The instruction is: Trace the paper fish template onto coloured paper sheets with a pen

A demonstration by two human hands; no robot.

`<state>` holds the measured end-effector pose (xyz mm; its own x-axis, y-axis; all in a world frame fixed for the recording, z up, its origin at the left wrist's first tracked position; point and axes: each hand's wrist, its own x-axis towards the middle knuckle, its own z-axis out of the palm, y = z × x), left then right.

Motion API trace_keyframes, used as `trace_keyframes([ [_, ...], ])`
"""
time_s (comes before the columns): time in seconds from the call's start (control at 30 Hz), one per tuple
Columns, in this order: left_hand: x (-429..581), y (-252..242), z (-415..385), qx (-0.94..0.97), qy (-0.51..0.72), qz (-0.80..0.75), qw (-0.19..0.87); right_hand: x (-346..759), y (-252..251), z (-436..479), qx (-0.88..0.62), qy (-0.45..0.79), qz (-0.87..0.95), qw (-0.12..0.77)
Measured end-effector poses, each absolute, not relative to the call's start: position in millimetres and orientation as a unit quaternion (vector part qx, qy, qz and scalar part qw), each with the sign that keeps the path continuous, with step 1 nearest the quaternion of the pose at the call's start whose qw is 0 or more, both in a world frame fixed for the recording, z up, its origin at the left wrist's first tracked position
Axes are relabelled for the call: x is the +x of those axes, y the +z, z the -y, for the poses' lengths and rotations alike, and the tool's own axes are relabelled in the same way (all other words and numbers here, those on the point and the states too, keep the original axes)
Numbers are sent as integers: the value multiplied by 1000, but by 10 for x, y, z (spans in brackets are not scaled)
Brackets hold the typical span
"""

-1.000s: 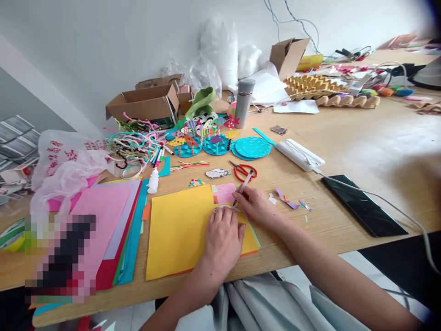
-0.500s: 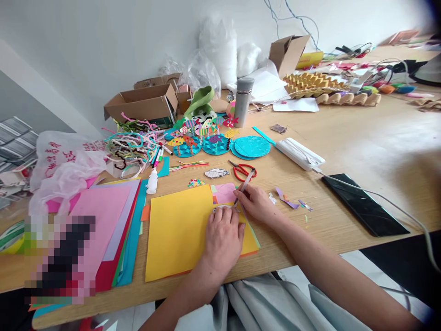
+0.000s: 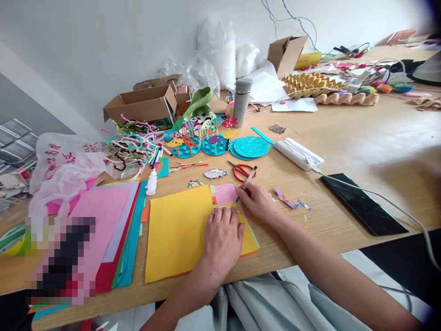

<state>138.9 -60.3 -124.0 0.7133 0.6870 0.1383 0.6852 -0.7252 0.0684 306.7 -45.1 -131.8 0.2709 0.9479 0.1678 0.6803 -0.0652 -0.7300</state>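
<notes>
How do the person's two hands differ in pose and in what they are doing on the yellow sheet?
The left hand lies flat, palm down, pressing a small pale cutout onto the yellow sheet; the right hand is curled around a pen, its tip at that cutout. Both rest at the sheet's far right corner.

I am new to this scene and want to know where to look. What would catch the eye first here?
First, the yellow sheet at the table's near edge: the left hand presses on it while the right hand holds a pen at a small cut-out. Left of it lies a stack of coloured paper. Behind are red scissors and teal discs.
</notes>
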Motion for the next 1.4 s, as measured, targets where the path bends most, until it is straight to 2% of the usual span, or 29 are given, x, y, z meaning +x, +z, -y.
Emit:
trace_keyframes([
  [1.4, 1368, -1244, 599, 925, 79, -372, 19, 3064, -1314, 506, -711, 165, 582, 359],
])
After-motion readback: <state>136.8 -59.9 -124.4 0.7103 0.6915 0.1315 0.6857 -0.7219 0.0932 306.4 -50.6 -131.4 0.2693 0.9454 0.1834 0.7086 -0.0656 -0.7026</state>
